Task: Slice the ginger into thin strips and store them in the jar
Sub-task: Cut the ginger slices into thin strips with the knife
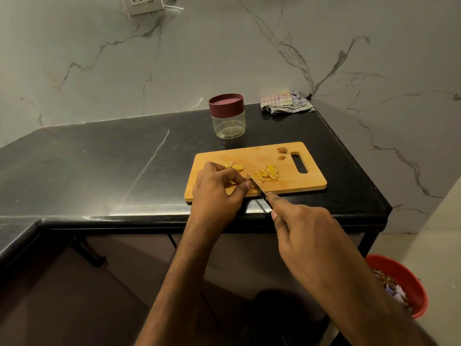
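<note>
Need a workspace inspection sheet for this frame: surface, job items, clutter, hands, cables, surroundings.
Surface: black counter, wooden cutting board near its front edge.
Job's things: ginger slices, cut strips, lidded empty jar behind the board.
Clutter: two ginger scraps, striped cloth.
Hands: left hand steadies ginger; right hand grips knife.
Cables: nothing seen.
Surroundings: marble wall, socket plate, red bin.

A home kitchen: a black stone countertop (99, 156) fills mid-frame beneath a marble-patterned wall (224, 46), a wall socket (143, 3) sits upper left, and a red waste bin (399, 283) stands lower right.
</note>
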